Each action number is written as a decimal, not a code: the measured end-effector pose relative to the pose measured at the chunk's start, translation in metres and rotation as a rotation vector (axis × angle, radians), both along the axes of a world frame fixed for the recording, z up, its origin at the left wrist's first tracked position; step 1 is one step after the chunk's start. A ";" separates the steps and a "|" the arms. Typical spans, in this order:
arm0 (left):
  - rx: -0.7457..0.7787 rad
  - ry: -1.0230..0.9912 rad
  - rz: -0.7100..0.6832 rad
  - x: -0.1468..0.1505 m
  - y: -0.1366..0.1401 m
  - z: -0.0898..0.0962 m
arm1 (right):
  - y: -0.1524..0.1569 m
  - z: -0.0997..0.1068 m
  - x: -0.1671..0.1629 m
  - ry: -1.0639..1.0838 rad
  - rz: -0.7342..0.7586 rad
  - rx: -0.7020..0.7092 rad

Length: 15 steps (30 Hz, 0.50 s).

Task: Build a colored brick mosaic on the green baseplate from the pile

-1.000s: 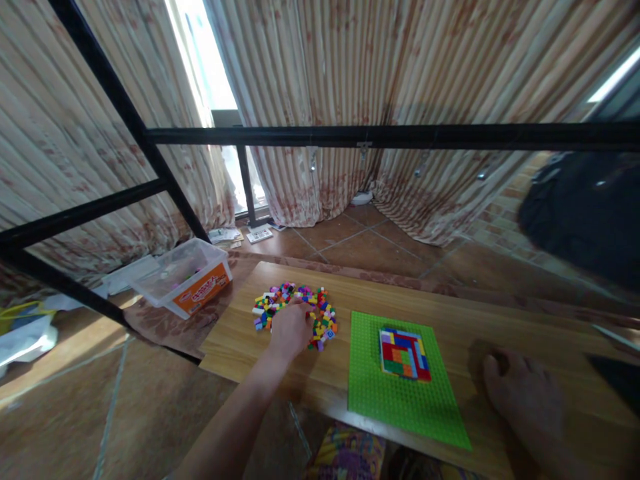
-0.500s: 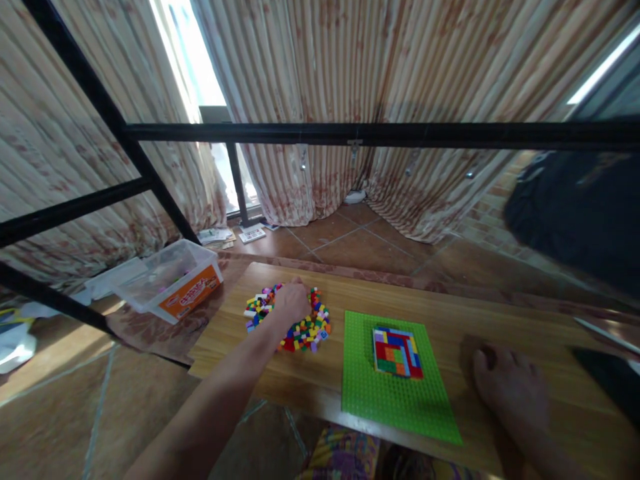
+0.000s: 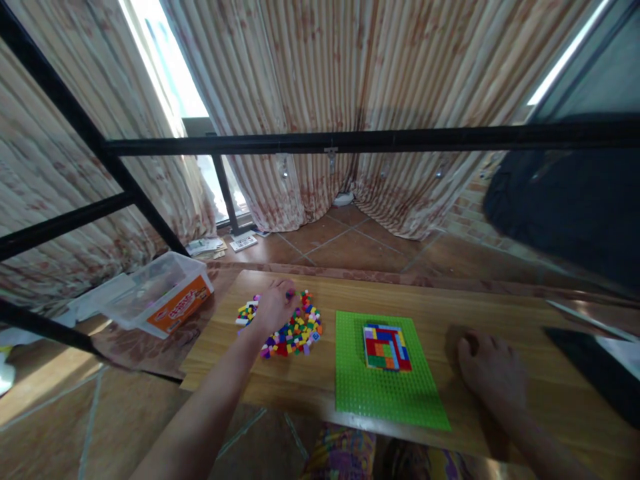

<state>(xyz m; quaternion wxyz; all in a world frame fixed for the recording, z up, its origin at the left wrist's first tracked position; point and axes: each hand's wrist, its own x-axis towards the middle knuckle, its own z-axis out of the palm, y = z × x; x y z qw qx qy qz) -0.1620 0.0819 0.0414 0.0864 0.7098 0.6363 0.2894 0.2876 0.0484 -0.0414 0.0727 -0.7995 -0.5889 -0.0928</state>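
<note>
A pile of small colourful building bricks (image 3: 300, 333) lies on the left part of a wooden table. My left hand (image 3: 275, 308) is over its far side, fingers pinched together around a small dark brick (image 3: 290, 294), whose exact shape is too small to tell. Right of the pile lies a green studded baseplate (image 3: 385, 400). On it sits a flat block of joined bricks (image 3: 386, 348) in red, blue, orange, green, yellow and white. My right hand (image 3: 493, 367) rests on the table to the right of the baseplate, fingers loosely bent and thumb apart, with nothing seen in it.
A clear plastic box (image 3: 170, 293) with an orange label stands on the floor left of the table (image 3: 220, 360). A dark flat object (image 3: 590, 367) lies at the table's right end. Black metal bars (image 3: 280, 143) cross in front of striped curtains (image 3: 300, 67).
The view has shifted a little, so the table and bricks sit further left. My left hand's fingers have closed at the pile, and a dark brick shows there. My right hand stays resting.
</note>
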 end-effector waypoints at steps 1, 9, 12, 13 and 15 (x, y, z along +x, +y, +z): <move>0.028 -0.142 0.024 -0.001 -0.003 0.000 | 0.000 0.000 0.000 0.002 -0.004 0.003; -0.173 -1.565 0.161 0.015 -0.052 0.002 | -0.001 -0.003 0.001 -0.041 0.022 0.048; -0.223 -1.785 0.246 0.021 -0.062 0.001 | -0.002 -0.001 -0.001 -0.051 0.028 0.058; -0.206 -1.807 0.260 0.022 -0.063 0.001 | -0.003 0.000 -0.002 -0.048 0.029 0.060; -0.156 -1.825 0.255 0.022 -0.065 -0.001 | -0.003 0.002 -0.003 -0.041 0.026 0.060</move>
